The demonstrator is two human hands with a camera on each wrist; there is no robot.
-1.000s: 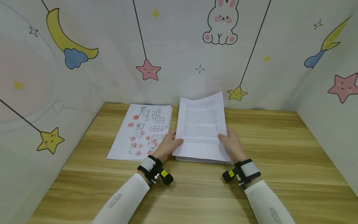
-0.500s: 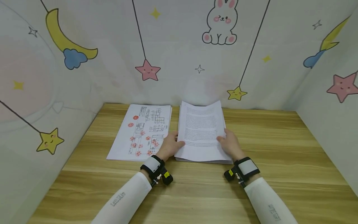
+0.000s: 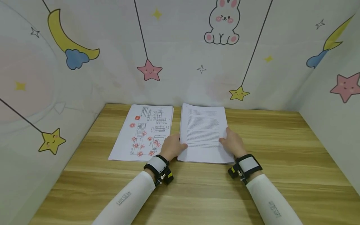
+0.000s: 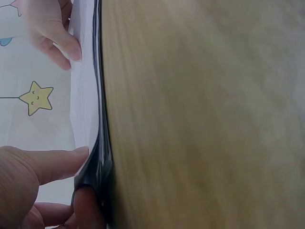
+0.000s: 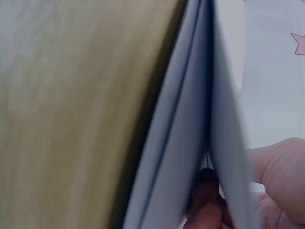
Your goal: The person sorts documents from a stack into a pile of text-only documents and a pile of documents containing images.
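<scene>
A stack of printed paper sheets point(image 3: 202, 128) lies in the middle of the table, its top page covered in lines of text. At its left edge my left hand point(image 3: 172, 147) pinches sheets, thumb on top and fingers beneath, as the left wrist view shows with the thumb point(image 4: 62, 162) over a curled-up edge. Along the right edge my right hand point(image 3: 234, 143) pinches the upper sheets. In the right wrist view those sheets point(image 5: 228, 124) stand raised off the lower ones, with fingers point(image 5: 207, 191) under them.
To the left lies another paper stack point(image 3: 123, 140) with technical drawings and red stamps, close beside my left hand. The wood-grain table point(image 3: 270, 140) meets a white wall point(image 3: 180, 84) with cartoon prints at the back; side walls stand left and right.
The held sheets have come down from a raised, bowed position and now lie nearly flat on the stack. Both hands have stayed at its sides, the left shifting slightly rightward.
</scene>
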